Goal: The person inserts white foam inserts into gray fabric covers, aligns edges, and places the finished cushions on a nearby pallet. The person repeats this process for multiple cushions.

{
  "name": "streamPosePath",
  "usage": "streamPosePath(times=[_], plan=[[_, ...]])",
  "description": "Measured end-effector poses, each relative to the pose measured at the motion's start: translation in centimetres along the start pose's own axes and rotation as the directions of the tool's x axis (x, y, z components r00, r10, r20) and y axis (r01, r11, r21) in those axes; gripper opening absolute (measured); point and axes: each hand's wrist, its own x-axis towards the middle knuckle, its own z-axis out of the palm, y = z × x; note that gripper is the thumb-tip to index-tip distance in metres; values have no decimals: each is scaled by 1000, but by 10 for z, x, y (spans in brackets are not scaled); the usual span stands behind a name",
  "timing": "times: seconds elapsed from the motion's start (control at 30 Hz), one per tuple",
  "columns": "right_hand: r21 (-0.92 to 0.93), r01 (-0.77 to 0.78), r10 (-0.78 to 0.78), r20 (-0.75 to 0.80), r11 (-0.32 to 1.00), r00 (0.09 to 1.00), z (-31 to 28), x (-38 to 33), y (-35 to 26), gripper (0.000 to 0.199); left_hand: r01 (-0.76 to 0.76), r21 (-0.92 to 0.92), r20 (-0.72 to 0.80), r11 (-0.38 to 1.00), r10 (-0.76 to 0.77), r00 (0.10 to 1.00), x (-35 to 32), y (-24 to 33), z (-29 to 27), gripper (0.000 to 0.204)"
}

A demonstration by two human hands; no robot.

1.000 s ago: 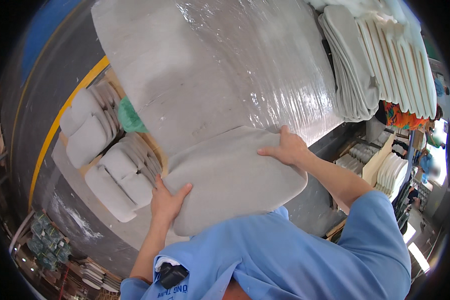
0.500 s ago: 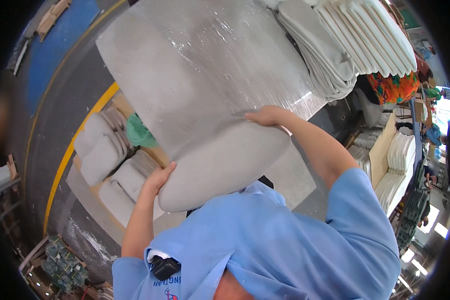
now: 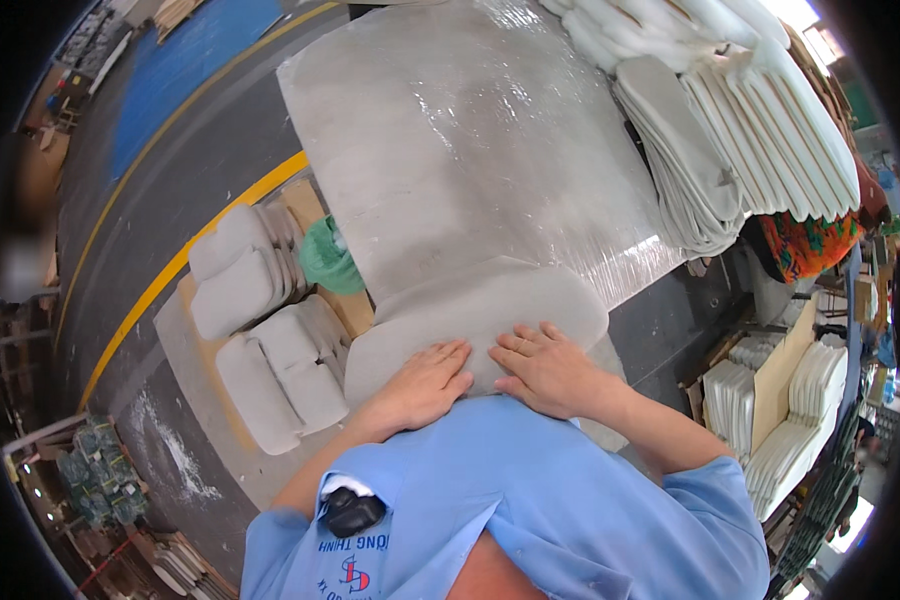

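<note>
A light grey, fabric-covered oblong cushion (image 3: 470, 305) with rounded ends lies across the near edge of the worktable (image 3: 490, 170), close against my body. My left hand (image 3: 425, 385) rests flat on its near side, fingers extended and pointing inward. Beside it, with a small gap between, my right hand (image 3: 545, 368) presses flat on the same cushion, fingers stretched out. Neither hand grips anything. The cushion's nearest edge is hidden by my hands and shirt.
Clear plastic film covers the table. Grey fabric covers (image 3: 670, 150) and white pads (image 3: 770, 140) are stacked at its far right. Grey cushions (image 3: 240, 280) and a green bag (image 3: 328, 258) are low at the left. More white pads (image 3: 810, 390) stand at the right.
Both hands have let go of the cushion's left end and far edge and now lie flat near its middle. The cushion, tilted before, has settled lower against my body.
</note>
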Motion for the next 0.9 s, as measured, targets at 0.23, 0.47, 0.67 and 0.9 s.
streamPosePath(times=[0.23,0.47,0.67,0.9], plan=[[-62,-68,79,191,996,978,25,59,29,67,231,78,51,970,-235,971,35,-10,6,63],[25,-145,127,356,989,926,20,98,63,70,279,128,63,952,-289,955,42,-63,-11,60],[59,-168,136,361,984,922,2,115,102,62,278,-121,-44,953,-285,958,-1,-124,-25,55],[449,-316,367,-31,836,930,-39,41,156,50,-72,-782,-431,619,-453,780,-68,-105,1,55]])
